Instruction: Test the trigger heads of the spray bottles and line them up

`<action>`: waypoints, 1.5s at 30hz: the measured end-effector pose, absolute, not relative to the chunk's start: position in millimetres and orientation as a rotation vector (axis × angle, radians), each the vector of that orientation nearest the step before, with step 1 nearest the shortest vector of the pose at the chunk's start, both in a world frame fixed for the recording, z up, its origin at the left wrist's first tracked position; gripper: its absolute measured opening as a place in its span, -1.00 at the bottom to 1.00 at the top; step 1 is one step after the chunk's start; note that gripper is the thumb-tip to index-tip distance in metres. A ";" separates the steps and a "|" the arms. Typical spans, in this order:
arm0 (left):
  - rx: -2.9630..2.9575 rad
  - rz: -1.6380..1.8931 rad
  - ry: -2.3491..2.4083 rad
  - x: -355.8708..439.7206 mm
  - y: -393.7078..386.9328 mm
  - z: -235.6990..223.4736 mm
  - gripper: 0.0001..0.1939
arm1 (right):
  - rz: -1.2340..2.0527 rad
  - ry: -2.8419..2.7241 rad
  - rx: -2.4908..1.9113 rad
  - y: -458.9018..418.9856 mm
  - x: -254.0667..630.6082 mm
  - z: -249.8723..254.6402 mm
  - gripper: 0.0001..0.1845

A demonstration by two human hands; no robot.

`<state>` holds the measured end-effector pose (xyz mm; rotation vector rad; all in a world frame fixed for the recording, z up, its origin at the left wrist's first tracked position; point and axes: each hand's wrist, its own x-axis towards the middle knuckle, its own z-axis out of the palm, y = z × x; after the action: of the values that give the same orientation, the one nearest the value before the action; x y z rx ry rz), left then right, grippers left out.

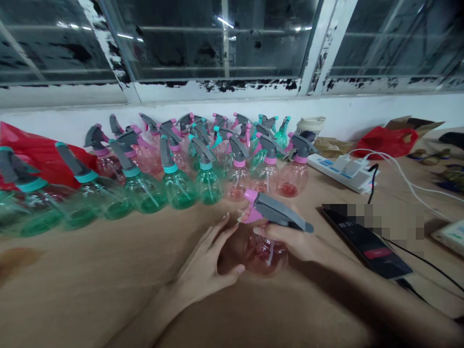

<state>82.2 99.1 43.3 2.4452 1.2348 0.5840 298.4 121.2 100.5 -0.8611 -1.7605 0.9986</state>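
Observation:
A pink spray bottle [267, 256] with a grey and pink trigger head stands on the wooden table in front of me. My right hand [281, 234] is wrapped round its neck, just under the spray head. Just left of the bottle is my left hand [208, 261], fingers spread and thumb apart, holding nothing. Whether its fingertips touch the bottle I cannot tell. Beyond my hands, a green spray bottle [209, 188] and another pink spray bottle [292, 179] stand in the front row of several more.
A phone [362, 241] with a cable lies to the right. Behind it are a white power strip [344, 171] with chargers, a red plastic bag [386, 140] and a pale cup [311, 126]. Another red bag [47, 154] sits at the left, behind bottles. Windows line the wall.

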 end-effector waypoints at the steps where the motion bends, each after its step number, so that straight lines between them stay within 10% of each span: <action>1: 2.448 0.581 1.237 82.4 99.2 43.5 -0.29 | 1.016 -1.732 -0.863 121.0 298.2 100.2 -0.91; 45: 2.669 0.457 1.201 85.3 102.7 40.1 -0.22 | 1.089 -1.670 -0.870 117.4 297.0 99.2 -0.88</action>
<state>85.3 102.7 40.1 2.6694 1.2012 0.4569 297.0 117.4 99.2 -0.8703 -1.6705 1.0893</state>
